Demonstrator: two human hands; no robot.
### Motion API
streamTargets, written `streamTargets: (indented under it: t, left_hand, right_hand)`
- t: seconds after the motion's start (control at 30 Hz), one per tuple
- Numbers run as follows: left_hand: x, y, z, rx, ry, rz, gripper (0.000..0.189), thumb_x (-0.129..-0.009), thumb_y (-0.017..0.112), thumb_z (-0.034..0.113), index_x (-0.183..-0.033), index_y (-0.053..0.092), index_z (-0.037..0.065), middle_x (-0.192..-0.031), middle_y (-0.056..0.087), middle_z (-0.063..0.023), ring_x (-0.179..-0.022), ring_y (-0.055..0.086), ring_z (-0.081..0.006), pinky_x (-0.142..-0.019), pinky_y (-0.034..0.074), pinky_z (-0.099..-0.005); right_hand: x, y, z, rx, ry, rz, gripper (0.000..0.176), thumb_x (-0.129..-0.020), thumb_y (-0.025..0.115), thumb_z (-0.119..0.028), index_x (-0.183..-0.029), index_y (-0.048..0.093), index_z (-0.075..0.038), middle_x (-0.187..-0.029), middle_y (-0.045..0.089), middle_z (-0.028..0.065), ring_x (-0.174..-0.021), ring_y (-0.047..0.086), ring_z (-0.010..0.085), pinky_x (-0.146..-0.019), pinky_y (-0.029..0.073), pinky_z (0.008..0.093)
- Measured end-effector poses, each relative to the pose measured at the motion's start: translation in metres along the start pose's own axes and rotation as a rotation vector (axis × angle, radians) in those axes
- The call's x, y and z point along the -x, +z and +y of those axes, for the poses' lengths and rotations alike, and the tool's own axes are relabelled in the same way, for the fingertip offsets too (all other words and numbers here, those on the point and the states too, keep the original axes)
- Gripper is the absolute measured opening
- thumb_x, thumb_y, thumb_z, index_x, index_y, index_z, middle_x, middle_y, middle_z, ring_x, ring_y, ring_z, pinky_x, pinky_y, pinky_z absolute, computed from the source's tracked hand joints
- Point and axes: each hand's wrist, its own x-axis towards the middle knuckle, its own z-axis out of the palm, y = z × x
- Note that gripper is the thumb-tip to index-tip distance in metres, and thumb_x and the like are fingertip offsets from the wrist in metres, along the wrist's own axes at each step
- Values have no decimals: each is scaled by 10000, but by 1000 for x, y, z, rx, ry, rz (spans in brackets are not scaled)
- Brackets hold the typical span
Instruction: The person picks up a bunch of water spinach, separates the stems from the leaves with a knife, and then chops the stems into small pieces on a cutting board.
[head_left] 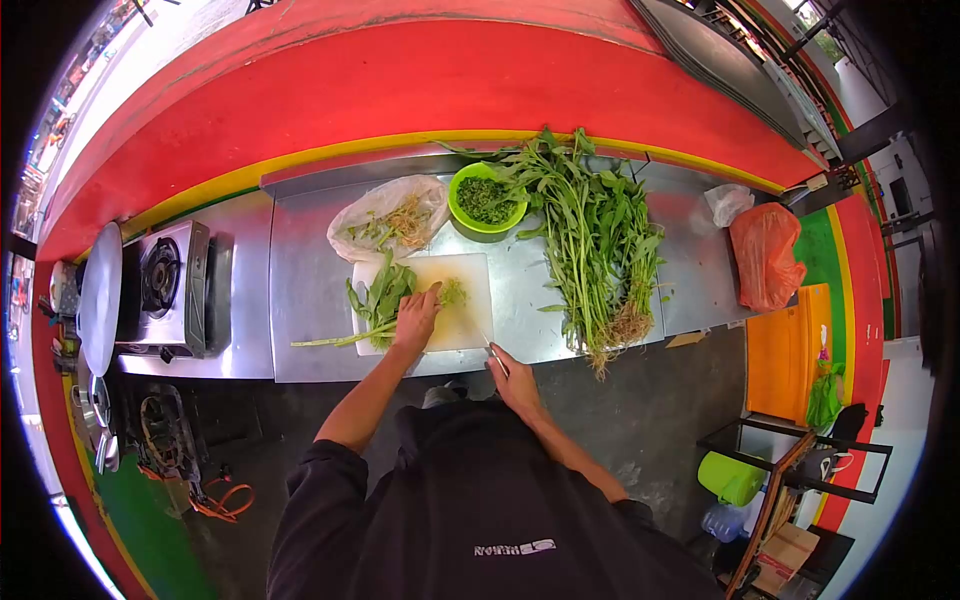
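Observation:
My left hand [417, 318] is closed on leafy greens [382, 297] that lie across the white cutting board [470, 335], their stems sticking out past its left edge. Just right of my fingertips sits a small heap of finely chopped greens [454, 292]. In my right hand [515, 382] is a knife [491, 348], its handle in my grip at the board's lower right corner and its thin blade pointing up over the board. Behind the board stands a bright green bowl [458, 215] of chopped greens. A clear plastic bag [345, 222] with root trimmings rests at the back left.
A large pile of long-stemmed greens [590, 240] with roots covers the steel counter [310, 300] to the right. Farther right hangs an orange plastic bag [768, 258] beside a small clear bag [728, 204]. A gas stove [165, 285] and a large pan [101, 300] stand left.

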Motion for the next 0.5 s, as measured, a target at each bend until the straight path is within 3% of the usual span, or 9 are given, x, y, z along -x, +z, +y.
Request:
streamTargets:
  t: [0.03,0.1,0.13,0.2,0.27,0.33,0.5]
  left_hand:
    - [1,0,0,0,1,-2,557,-902,687,122,-1424,495,91,-928,673,-30,-937,639,-239,-847,445,-407]
    - [1,1,0,37,21,98,340,-886,701,116,-1217,627,97,-911,683,-17,-935,646,-233,-842,451,-403]
    - [2,1,-1,37,21,96,340,-886,701,116,-1217,627,97,-911,683,-17,-935,646,-233,-842,451,-403]
    - [4,-1,-2,7,76,66,197,-878,672,101,-1073,697,107,-947,663,-24,-945,630,-230,-849,449,-399]
    - [5,0,-1,14,72,84,165,-873,673,95,-1033,710,111,-945,660,-23,-943,629,-229,-849,449,-400]
    - [7,-1,-1,22,67,99,136,-868,673,89,-993,723,114,-943,656,-23,-941,628,-227,-848,448,-401]
    - [9,-6,0,10,36,65,161,-858,675,86,-1007,726,119,-946,644,-18,-952,624,-227,-856,446,-404]
  right_hand:
    - [0,1,0,-64,-22,-2,402,-1023,597,-268,-1351,631,-38,-1083,680,324,-1039,665,481,-855,548,488]
    - [-1,5,-3,-74,32,-66,398,-1026,593,-265,-1349,631,-36,-1070,681,327,-1033,665,484,-855,547,489]
    - [-2,7,-6,-84,83,-130,395,-1028,589,-262,-1348,631,-34,-1057,682,329,-1027,665,486,-855,546,489]
    - [-2,9,-10,-61,108,-154,395,-1031,583,-261,-1345,630,-26,-1055,683,328,-1025,666,485,-856,546,490]
    - [-3,11,-12,-37,133,-181,396,-1033,577,-260,-1343,629,-19,-1054,683,328,-1023,667,483,-857,547,491]
    - [-2,14,-10,16,39,-110,381,-1027,611,-229,-1351,633,-30,-831,710,251,-722,714,339,-707,543,417]
    - [-3,17,-6,-3,-14,-96,381,-1032,597,-239,-1349,636,-31,-835,694,273,-725,719,333,-712,540,415]
